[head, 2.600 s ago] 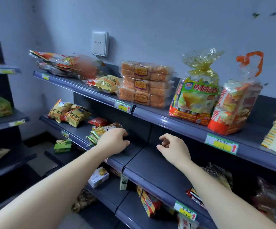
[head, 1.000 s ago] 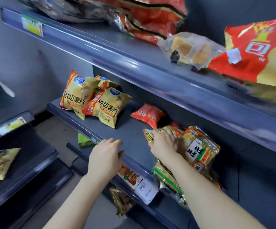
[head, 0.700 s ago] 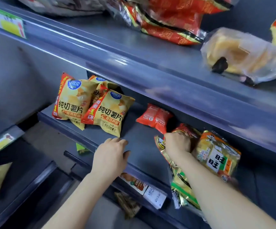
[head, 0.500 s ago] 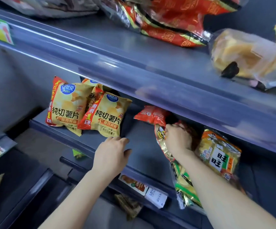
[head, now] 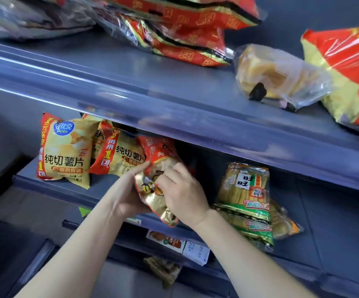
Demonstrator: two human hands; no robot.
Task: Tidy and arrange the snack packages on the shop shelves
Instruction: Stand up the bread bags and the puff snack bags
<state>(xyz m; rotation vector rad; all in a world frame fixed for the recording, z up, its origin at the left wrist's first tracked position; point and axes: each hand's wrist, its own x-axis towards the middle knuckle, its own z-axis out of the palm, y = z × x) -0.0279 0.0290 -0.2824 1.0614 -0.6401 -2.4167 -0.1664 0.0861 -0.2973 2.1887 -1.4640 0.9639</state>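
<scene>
Gripping a crumpled red-and-gold snack packet [head: 161,156] are left hand [head: 128,199] and right hand [head: 183,192].

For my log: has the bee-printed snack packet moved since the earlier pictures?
Yes. The snack packet moved left, away from the rice cracker pack, and now overlaps the right potato chip bag.
</scene>
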